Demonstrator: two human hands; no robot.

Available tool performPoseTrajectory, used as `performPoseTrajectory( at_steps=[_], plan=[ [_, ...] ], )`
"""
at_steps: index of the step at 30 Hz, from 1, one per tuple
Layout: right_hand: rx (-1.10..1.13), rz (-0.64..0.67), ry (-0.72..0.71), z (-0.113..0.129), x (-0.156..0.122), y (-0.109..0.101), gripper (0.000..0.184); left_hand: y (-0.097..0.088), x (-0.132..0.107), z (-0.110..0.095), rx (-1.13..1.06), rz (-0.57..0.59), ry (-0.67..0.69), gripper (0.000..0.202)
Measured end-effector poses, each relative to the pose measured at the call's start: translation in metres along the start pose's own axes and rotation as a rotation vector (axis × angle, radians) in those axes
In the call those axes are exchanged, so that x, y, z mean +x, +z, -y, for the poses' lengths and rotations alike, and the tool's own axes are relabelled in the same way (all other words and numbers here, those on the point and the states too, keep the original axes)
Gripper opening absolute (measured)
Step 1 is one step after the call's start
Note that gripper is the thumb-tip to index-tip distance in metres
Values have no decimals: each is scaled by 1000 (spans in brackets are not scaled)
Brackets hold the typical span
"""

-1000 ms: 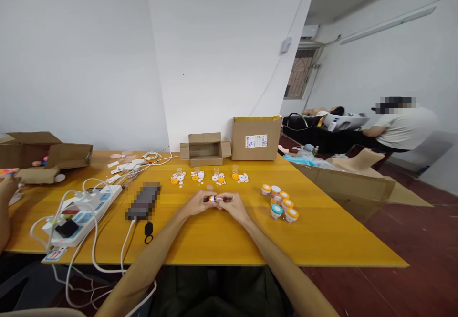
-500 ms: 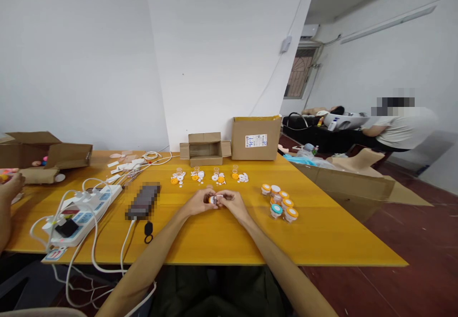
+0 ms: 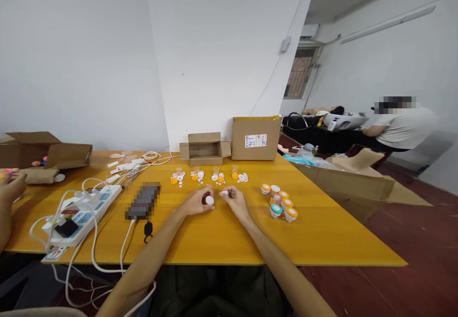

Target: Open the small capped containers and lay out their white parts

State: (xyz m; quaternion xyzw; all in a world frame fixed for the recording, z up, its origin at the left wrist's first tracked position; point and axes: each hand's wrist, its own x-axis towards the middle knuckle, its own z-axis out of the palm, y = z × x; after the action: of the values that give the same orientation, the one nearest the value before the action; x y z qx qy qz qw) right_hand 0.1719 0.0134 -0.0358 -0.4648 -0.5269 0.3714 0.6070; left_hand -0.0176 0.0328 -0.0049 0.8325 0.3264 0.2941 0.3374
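My left hand (image 3: 199,201) is closed around a small clear cup (image 3: 209,200) whose round white end faces me. A short gap to the right, my right hand (image 3: 234,202) pinches a small white disc with dark holes or dots (image 3: 224,193). Behind my hands stand several small clear cups (image 3: 234,169) in a row, with orange rings (image 3: 235,176) and white discs (image 3: 243,177) lying by them. To the right is a group of small clear jars with orange, white and teal lids (image 3: 275,209).
At the back stand an open small carton (image 3: 205,157) and a larger labelled box (image 3: 255,139). On the left are a phone (image 3: 143,201), a power strip (image 3: 84,216) with white cables and another person's hand (image 3: 10,188). A person in a white top (image 3: 408,128) sits far right.
My hands have moved apart. The white disc now shows in my right fingers, and the cup in my left hand has turned its white end toward me.
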Motion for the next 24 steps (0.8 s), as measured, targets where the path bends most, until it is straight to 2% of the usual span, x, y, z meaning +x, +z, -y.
performPoseTrajectory(
  at_steps=[8, 16, 24],
  plan=[
    [-23, 39, 47, -3, -2, 1, 34, -3, -4, -4, 154, -29, 74, 22],
    [-136, 152, -87, -7, -2, 3, 24, 1, -4, -17, 84, -176, 119, 10],
    [-101, 279, -122, 2, -10, 8, 18, 5, 1, -11, 59, -101, 185, 15]
  ],
)
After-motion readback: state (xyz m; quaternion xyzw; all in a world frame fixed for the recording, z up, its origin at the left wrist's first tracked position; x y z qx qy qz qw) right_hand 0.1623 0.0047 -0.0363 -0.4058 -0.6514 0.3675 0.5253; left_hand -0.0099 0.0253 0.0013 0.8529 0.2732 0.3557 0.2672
